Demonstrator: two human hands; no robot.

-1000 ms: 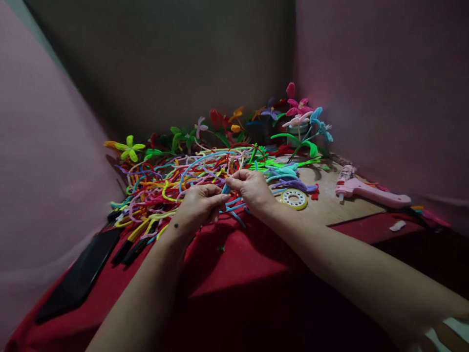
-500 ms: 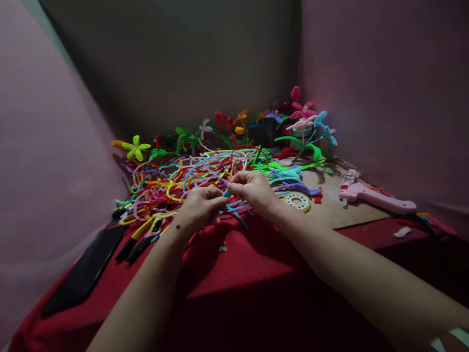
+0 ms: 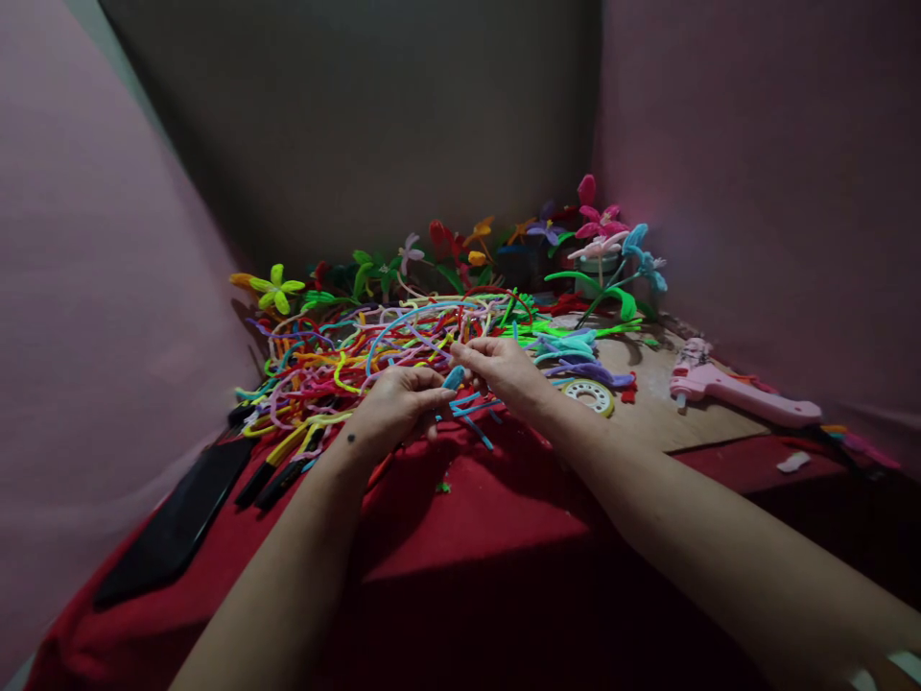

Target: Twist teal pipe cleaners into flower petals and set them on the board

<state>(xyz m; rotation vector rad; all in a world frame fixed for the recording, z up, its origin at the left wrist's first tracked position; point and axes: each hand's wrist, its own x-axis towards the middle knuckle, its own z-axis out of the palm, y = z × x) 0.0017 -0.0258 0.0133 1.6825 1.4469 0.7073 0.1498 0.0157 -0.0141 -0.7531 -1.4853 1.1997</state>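
A small blue piece of pipe cleaner (image 3: 453, 377), apparently folded, is held up just above the table. My left hand (image 3: 403, 395) pinches its lower end between thumb and fingertips. At its upper end, my right hand (image 3: 493, 365) has thumb and forefinger pressed together against it; the exact grip is partly hidden. Beneath the hands lie several cut blue pipe cleaners (image 3: 476, 407) on the red cloth (image 3: 460, 537). A tangled heap of pipe cleaners (image 3: 389, 336) in many colours spreads just behind my hands.
A pink glue gun (image 3: 748, 392) rests on a board (image 3: 662, 422) at right, beside a roll of tape (image 3: 588, 396). At left lies a dark flat object (image 3: 177, 523), near black-ended yellow sticks (image 3: 277, 461). Pipe-cleaner flowers (image 3: 601, 221) line the back.
My right hand's fingertips have shifted slightly up from the blue piece, so more of it shows between the hands. The whole view has moved a little; the left hand keeps its pinch.
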